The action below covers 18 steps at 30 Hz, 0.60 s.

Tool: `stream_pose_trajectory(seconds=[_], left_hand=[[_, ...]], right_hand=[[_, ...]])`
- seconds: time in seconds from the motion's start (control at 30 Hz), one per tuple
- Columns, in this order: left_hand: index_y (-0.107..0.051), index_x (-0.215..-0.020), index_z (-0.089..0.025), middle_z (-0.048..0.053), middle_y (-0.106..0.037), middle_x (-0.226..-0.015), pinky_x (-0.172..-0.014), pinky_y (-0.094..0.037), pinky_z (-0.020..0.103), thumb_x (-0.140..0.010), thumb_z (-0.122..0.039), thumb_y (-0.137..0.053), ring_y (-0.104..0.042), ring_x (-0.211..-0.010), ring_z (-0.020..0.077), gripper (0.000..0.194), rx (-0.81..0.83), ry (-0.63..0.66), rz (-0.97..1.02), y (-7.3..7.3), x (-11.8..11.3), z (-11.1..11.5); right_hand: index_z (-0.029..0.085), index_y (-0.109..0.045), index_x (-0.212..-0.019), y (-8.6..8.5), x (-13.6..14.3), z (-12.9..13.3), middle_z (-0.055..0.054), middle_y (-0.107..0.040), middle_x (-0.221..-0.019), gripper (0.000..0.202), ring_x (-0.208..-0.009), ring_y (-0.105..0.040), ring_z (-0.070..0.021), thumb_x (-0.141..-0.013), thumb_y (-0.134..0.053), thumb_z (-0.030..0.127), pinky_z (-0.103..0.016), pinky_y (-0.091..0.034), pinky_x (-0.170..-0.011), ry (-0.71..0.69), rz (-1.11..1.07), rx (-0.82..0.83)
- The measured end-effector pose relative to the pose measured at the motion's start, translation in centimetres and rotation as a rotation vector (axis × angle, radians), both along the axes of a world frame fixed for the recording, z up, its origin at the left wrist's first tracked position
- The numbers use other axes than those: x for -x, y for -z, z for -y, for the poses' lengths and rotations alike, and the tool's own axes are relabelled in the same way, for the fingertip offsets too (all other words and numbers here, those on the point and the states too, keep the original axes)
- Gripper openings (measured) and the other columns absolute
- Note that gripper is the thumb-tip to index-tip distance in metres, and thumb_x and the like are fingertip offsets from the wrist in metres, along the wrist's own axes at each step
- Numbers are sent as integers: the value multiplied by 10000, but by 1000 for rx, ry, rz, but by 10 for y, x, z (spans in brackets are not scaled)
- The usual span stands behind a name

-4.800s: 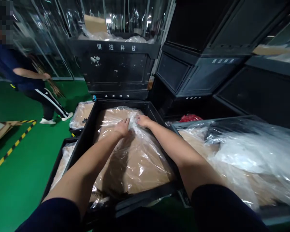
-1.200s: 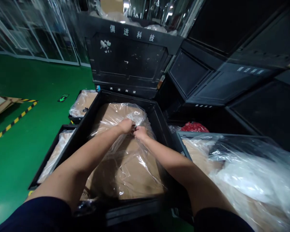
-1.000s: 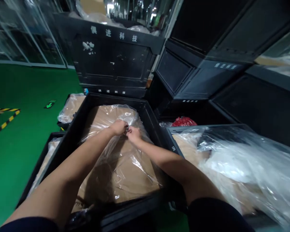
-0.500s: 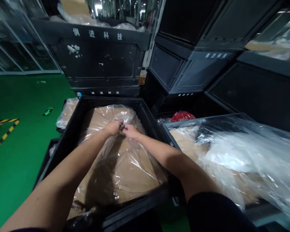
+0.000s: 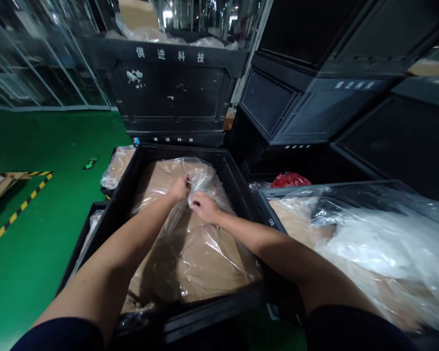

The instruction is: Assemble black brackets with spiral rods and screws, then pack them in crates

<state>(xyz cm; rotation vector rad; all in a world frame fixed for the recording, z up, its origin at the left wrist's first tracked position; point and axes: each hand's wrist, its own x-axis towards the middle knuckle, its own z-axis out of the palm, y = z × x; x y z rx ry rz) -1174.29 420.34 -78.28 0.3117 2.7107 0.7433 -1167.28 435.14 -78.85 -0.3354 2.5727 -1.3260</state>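
Both my hands are at the gathered part of a clear plastic bag (image 5: 205,239) that covers brown cardboard (image 5: 201,273) inside a black crate (image 5: 237,195). My left hand (image 5: 180,187) is closed on the bunched film from the left. Just right of it, my right hand (image 5: 204,205) has its fingers curled round the film, with a small dark gap between thumb and fingers. A puff of crumpled plastic stands up behind the two hands. Whether anything besides film is inside the fingers is hidden.
A tall black crate (image 5: 175,92) stands behind, with stacked crates (image 5: 274,102) to its right. On the right lies another crate with loose plastic film (image 5: 369,243); a red bag (image 5: 289,179) sits behind it. Green floor (image 5: 18,263) with yellow-black tape (image 5: 24,204) is on the left.
The view has swung left, so everything sits further right. My right hand has turned and dropped slightly along the gathered film; my left hand stays on the bag.
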Motion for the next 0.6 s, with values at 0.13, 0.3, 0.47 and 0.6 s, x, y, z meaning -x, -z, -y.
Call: stream_pose_trajectory(seconds=[0.13,0.3,0.47,0.6], left_hand=[[-530,-1239,-104,117,-701,-1017,-806,-506,292,-936,-229,-452,-663,-888,191,337,40,-15,38,8,-3,7],[-667,-1137,-121,152,-718,-1051,-882,-518,351,-748,-239,-711,-667,-984,288,408,170,121,105,-5,-8,17],[-759,-962,-153,138,-741,-968,-882,-523,344,-794,-90,-525,-686,-951,274,295,257,176,59,-46,-1,29],[-734,-1054,-151,153,-713,-1094,-961,-499,406,-730,-67,-508,-658,-1069,314,403,322,35,-109,-86,14,57]], right_hand=[[180,-617,-949,-5,-10,-18,-74,-618,-1079,289,-1034,-558,-208,-667,-618,116,-327,-447,-934,-81,-106,-130],[147,-413,-1447,-1,13,-32,-177,-537,-1386,803,-1272,-504,-293,-739,-749,325,-375,-434,-1015,60,150,-507],[221,-713,-1078,-27,30,-40,-112,-722,-1058,273,-1002,-673,-272,-867,-547,268,-325,-497,-796,105,214,-593],[215,-710,-1048,-60,35,-80,-128,-723,-1058,286,-1020,-670,-289,-845,-508,217,-341,-492,-798,269,157,-694]])
